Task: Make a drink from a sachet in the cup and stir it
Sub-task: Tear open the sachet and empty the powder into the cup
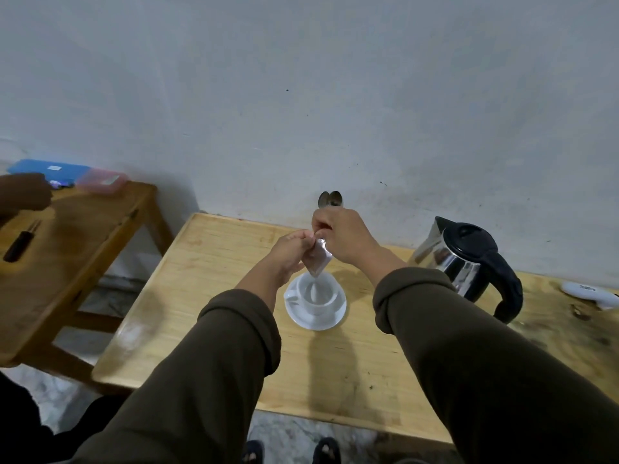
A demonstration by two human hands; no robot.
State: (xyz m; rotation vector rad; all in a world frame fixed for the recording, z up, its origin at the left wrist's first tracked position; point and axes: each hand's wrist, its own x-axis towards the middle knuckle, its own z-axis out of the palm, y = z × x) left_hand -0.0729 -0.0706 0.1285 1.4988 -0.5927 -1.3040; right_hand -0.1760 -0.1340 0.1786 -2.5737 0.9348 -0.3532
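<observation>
A white cup (316,294) stands on a white saucer (315,318) on the light wooden table (214,262). Both my hands hold a small silvery sachet (318,259) tipped point-down just above the cup, and pale powder falls from it into the cup. My left hand (288,252) pinches the sachet's upper left corner. My right hand (341,236) pinches the upper right corner and also holds two metal spoons (331,198), whose bowls stick up above the fingers.
A steel kettle (469,262) with a black lid and handle stands right of the cup. A white object (589,293) lies at the far right edge. A second wooden table (67,242) at left holds blue and pink boxes, a dark tool, and another person's hand (23,192).
</observation>
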